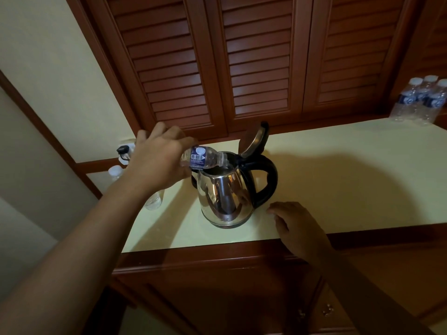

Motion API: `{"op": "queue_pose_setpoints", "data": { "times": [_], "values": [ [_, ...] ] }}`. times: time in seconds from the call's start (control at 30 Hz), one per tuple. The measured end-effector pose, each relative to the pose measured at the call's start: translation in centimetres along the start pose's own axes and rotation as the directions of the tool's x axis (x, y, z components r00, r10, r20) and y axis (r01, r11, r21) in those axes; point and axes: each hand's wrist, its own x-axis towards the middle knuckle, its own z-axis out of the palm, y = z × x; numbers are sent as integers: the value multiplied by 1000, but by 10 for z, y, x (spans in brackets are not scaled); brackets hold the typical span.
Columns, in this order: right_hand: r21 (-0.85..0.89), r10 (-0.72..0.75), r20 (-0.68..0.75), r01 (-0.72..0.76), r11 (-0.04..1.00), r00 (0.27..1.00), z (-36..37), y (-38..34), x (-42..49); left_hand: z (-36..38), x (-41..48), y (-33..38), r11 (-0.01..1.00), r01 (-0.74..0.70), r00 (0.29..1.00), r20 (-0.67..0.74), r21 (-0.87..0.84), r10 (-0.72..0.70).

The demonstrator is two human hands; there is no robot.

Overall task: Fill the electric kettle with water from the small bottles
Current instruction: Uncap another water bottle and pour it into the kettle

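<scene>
My left hand (157, 163) is wrapped round a small bottle (205, 159). The bottle is tipped almost onto its side, and its neck reaches over the open mouth of the kettle (225, 197). The kettle stands on the surface (338, 184) near the front edge, with its lid (254, 141) flipped up behind the mouth and its handle (268, 180) on my right. My right hand (297, 226) lies palm down just beside the kettle's base, fingers loose and holding nothing. It looks apart from the kettle, though I can't be sure.

I can't make out a stream of water, so I judge the pour by the tilt. To do it well, I'd hold the neck over the middle of the mouth, not resting on the rim. I'd raise the bottle's bottom end slowly, so air can get in and the water doesn't gulp and splash. The plastic looks thin, so a firm squeeze would likely buckle it and make it spurt; a light grip is better. The raised lid sits close to the neck, and a knock could drop it onto the bottle. If the kettle starts to slide, my right hand is near enough to take the handle.

Three capped bottles (420, 100) wait at the far right corner, well apart from the kettle. Another clear one (152, 201) stands to the left, partly behind my arm.
</scene>
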Motion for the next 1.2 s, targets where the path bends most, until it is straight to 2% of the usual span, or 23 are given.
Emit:
{"op": "queue_pose_setpoints", "data": {
  "times": [0.47, 0.93, 1.0, 1.07, 1.13, 1.2],
  "values": [
    [-6, 2, 10, -2, 1000, 1000, -1, -1, 0, 2, -1, 13, 978, -128, 983, -109, 163, 147],
    [-18, -8, 6, 8, 1000, 1000, -3, -4, 0, 4, 0, 13, 961, -131, 975, -143, 243, 169],
    [-21, -7, 7, 7, 1000, 1000, -3, -4, 0, 3, -2, 12, 965, -105, 979, -144, 242, 142],
    [-12, -8, 3, 8, 1000, 1000, -3, -4, -1, 2, -5, 12, 984, -19, 992, -117, 176, 40],
    [-6, -10, 2, 10, 1000, 1000, -3, -4, -2, 4, -13, 10, 992, 127, 991, -47, 3, -127],
    [0, -10, -4, 10, 1000, 1000, -3, -5, -1, 8, -23, 7, 945, 249, 968, 12, -210, -252]
  ]
}}
